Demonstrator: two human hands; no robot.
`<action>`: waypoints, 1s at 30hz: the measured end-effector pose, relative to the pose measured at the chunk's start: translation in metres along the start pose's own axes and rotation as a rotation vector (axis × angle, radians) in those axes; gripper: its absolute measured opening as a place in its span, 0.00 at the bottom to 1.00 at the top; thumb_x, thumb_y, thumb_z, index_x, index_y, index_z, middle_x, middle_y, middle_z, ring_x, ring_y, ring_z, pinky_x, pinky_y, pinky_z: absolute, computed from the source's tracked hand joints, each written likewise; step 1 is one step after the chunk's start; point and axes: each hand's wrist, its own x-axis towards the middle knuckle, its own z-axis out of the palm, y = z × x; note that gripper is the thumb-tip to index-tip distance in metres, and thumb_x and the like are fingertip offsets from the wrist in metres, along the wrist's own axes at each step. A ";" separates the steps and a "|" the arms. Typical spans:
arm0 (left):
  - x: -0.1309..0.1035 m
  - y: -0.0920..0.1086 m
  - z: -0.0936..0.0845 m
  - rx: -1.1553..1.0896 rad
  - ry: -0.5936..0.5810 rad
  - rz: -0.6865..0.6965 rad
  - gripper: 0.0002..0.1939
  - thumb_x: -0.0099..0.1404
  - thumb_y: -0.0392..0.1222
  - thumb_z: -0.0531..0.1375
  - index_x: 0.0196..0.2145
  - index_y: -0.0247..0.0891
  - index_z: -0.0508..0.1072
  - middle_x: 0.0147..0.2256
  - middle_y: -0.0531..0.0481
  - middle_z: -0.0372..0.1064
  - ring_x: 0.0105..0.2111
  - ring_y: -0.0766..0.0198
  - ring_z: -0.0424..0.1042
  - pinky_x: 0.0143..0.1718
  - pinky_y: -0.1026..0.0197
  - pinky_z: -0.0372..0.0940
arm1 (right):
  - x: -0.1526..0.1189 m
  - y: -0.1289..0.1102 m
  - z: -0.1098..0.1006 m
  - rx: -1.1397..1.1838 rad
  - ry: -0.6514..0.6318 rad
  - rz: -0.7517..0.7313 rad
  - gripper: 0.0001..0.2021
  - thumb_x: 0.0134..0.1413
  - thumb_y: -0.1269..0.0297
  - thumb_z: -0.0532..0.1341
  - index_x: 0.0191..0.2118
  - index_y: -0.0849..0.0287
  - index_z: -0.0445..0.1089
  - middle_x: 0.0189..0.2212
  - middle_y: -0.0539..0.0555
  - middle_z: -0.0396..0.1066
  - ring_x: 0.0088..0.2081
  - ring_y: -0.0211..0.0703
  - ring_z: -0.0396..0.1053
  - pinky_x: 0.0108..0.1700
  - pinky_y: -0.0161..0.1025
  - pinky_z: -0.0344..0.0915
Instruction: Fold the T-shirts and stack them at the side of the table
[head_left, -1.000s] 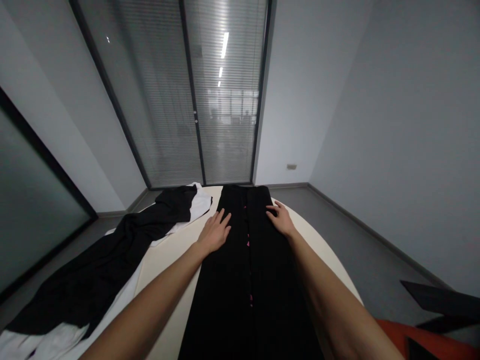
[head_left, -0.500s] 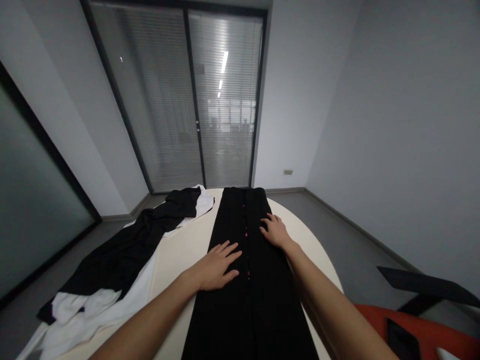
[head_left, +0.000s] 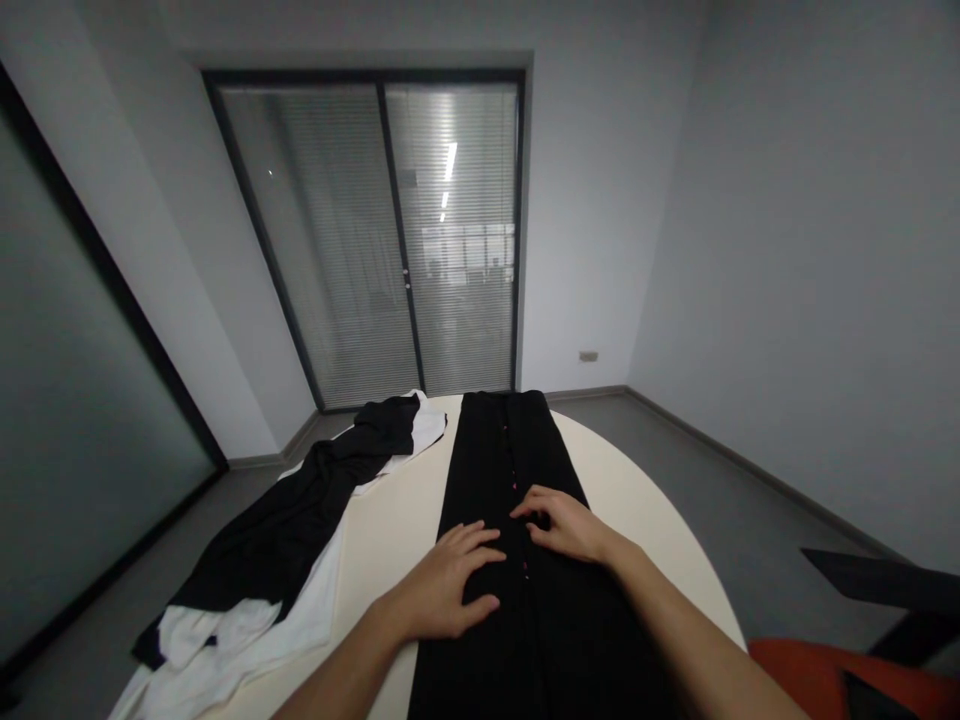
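Note:
A long black garment (head_left: pixel 487 450) lies flat and lengthwise on the table, its exact kind unclear. A seam or gap runs down its middle, with small pink specks showing along it. My left hand (head_left: pixel 456 580) rests palm down on its left half, fingers stretched out and thumb apart. On the right half, close to the middle line, is my right hand (head_left: pixel 566 525). Its fingers are bent, with a space between thumb and forefinger, and nothing visible is held there.
Black and white clothes (head_left: pixel 300 510) lie in a loose heap along the left side of the cream round-edged table (head_left: pixel 645 490). A red chair (head_left: pixel 825 680) with a black armrest (head_left: pixel 877 578) stands at the lower right. Beyond the table is a glass door (head_left: pixel 457 250) with blinds.
My right hand has come nearer and inward to the garment's middle line, its fingers bending more. My left hand stays flat on the garment. The camera view has shifted.

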 end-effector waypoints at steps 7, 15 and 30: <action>-0.002 0.012 -0.004 -0.028 -0.081 0.073 0.38 0.53 0.47 0.70 0.61 0.49 0.68 0.67 0.48 0.56 0.68 0.45 0.49 0.68 0.38 0.41 | -0.002 0.005 -0.005 0.095 -0.024 0.014 0.14 0.54 0.61 0.66 0.47 0.51 0.78 0.42 0.54 0.72 0.39 0.42 0.71 0.41 0.37 0.67; 0.001 0.022 0.003 -0.073 -0.058 0.235 0.25 0.56 0.50 0.71 0.52 0.53 0.75 0.57 0.51 0.67 0.57 0.53 0.65 0.60 0.52 0.58 | -0.001 0.005 -0.011 0.142 -0.051 0.014 0.13 0.55 0.58 0.67 0.47 0.51 0.79 0.42 0.54 0.72 0.39 0.42 0.71 0.41 0.37 0.67; 0.000 0.052 0.014 -0.006 -0.256 0.443 0.15 0.66 0.42 0.65 0.50 0.51 0.77 0.60 0.53 0.64 0.57 0.56 0.64 0.59 0.54 0.56 | -0.001 0.010 -0.009 0.162 -0.055 0.009 0.14 0.56 0.57 0.66 0.48 0.52 0.78 0.43 0.54 0.72 0.40 0.43 0.71 0.44 0.39 0.67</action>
